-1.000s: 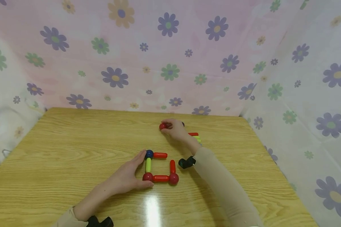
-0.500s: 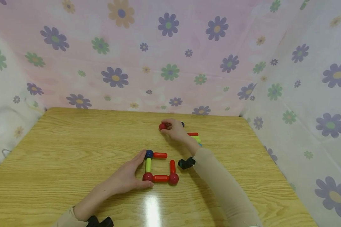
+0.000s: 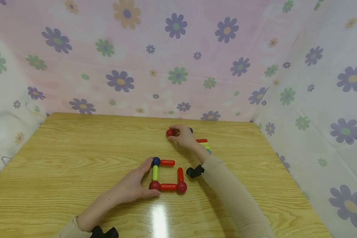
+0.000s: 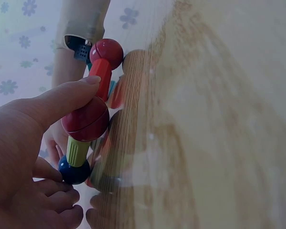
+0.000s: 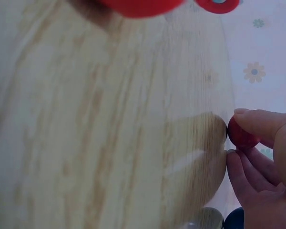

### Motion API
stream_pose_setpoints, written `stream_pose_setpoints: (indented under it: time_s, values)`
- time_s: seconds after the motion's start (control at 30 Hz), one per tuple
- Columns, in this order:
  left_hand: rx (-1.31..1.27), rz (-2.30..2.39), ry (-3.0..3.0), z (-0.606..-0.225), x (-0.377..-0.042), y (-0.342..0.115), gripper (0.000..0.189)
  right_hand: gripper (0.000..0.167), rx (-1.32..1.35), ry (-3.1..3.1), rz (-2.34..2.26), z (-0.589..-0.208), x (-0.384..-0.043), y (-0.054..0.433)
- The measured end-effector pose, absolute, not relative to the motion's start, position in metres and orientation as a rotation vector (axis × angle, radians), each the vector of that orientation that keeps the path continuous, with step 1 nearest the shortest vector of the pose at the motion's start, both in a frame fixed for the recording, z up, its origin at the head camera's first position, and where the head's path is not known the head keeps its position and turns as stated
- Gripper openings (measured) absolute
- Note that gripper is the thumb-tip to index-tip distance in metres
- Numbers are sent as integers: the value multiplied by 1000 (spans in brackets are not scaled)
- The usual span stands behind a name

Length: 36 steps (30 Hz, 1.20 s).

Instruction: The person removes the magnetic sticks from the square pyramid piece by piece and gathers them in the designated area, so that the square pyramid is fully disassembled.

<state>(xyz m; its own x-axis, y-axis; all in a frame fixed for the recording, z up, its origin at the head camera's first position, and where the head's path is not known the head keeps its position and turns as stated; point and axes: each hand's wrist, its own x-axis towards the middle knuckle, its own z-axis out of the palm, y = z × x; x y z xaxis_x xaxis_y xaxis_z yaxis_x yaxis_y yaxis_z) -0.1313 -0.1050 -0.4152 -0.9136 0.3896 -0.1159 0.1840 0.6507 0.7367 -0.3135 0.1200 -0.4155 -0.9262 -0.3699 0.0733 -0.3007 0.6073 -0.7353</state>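
On the table lies an open four-sided figure of magnetic rods and balls. A blue ball [image 3: 156, 161] joins a red rod [image 3: 168, 162] and a yellow-green rod [image 3: 155, 173]; two red balls [image 3: 181, 187] sit at the near corners. My left hand [image 3: 129, 185] holds its left side, thumb against the near-left red ball [image 4: 87, 120] and fingers at the blue ball. Farther back, my right hand [image 3: 182, 136] pinches a loose red ball [image 5: 242, 132] between thumb and fingers, low over the tabletop.
Behind the right hand a dark blue ball [image 3: 191, 130] partly shows. Beside the right wrist lie a red rod [image 3: 201, 140], yellow-green rods [image 3: 206, 145] and a blue rod [image 3: 209, 152], partly covered by the arm. A flowered cloth [image 3: 148, 66] rises at the table's back edge.
Almost nothing differs. The right hand and its red ball have shifted very slightly left; the left hand and the rod figure keep their place.
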Motion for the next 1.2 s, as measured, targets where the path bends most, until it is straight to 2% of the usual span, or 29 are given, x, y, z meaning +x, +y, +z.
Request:
stream_pose_setpoints:
  time_s: [0.37,0.57,0.77,0.97,1.2]
  values:
    - [463,1111,2607,-416,-131,-104,120,52,-548,2742,-1236,-417,-312,123]
    - [469,1106,2608,-416,-131,-103,119,54,-505,2762,-1298,-405,-300,127]
    - [482,1098,2619,-415,-131,-103,118,45,-582,2814,-1406,-390,-278,136]
    - [480,1100,2618,-413,-131,-104,118,44,-715,2677,-1406,-386,-247,152]
    - [469,1089,2616,-413,-131,-104,117,44,-646,2577,-1335,-393,-218,167]
